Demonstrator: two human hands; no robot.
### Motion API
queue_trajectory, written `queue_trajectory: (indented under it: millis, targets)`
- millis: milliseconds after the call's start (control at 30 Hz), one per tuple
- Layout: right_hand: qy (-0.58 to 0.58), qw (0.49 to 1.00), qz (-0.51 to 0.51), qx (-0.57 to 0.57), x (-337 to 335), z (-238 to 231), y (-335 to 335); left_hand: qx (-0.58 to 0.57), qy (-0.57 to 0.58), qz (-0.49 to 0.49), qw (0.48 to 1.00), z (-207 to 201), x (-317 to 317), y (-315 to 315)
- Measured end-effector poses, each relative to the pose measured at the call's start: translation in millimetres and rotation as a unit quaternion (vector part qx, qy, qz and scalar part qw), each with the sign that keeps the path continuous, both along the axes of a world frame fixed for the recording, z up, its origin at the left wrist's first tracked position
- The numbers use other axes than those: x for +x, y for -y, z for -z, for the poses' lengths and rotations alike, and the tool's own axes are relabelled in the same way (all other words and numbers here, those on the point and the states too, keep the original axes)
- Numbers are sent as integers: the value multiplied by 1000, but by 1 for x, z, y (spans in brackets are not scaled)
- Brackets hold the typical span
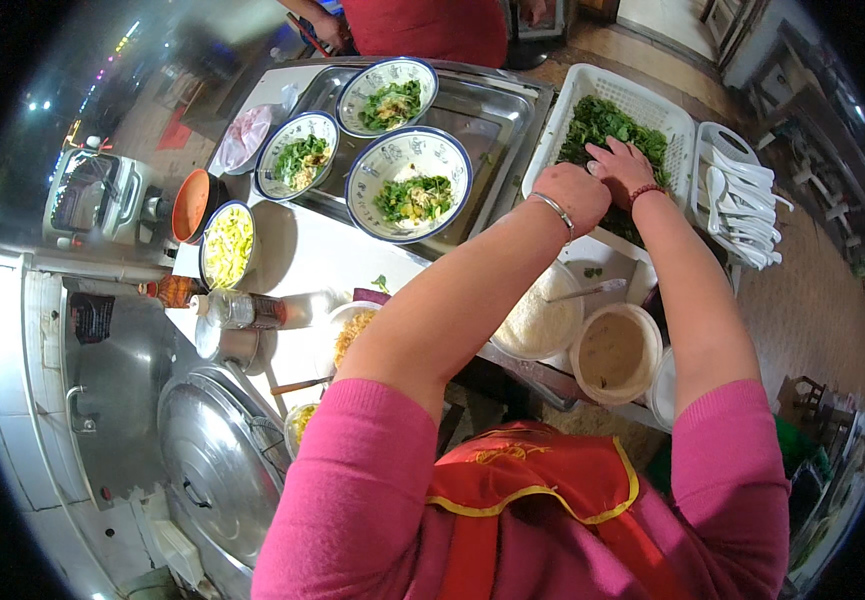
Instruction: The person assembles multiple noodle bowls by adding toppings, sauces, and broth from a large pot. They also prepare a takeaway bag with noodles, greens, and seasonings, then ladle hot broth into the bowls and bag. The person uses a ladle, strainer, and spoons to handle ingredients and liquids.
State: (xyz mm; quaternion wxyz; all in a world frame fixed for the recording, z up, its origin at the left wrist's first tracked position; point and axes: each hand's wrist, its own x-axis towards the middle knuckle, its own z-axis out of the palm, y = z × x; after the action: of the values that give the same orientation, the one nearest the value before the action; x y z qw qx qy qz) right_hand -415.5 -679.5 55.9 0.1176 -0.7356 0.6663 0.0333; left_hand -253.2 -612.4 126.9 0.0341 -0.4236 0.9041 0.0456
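Both hands are in a white plastic basket [564,92] of chopped dark green leafy greens [602,118]. My left hand [574,198], a silver bangle at its wrist, is closed and curled down into the leaves; its fingertips are hidden. Close beside it, my right hand [627,170], with a red bead bracelet, lies over the greens with fingers stretched and slightly apart. To the left, three patterned blue-rimmed bowls hold greens and other chopped bits: a far bowl [388,70], a left bowl [322,122] and a near bowl [407,165].
The bowls stand at a metal tray [497,110]. White spoons [737,205] are piled at right. Nearer are a tub of white granules [542,315] and a tub of brownish contents [614,352]. At left are a bowl of chopped yellow-green vegetable [229,245], bottles [242,310] and a lidded pot [214,470]. A person in red [422,30] stands opposite.
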Motion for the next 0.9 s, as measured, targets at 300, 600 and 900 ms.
queue_trajectory:
  millis: [300, 600, 900]
  targets:
    - [65, 994, -13, -82, -4, -32, -3, 211, -572, -245, 754, -30, 52, -2]
    - [566, 808, -71, 147, 77, -132, -57, 239, -672, -270, 647, -60, 86, -21]
    - [337, 861, -238, -297, 168, -142, -72, 191, -760, -456, 423, -66, 168, -1]
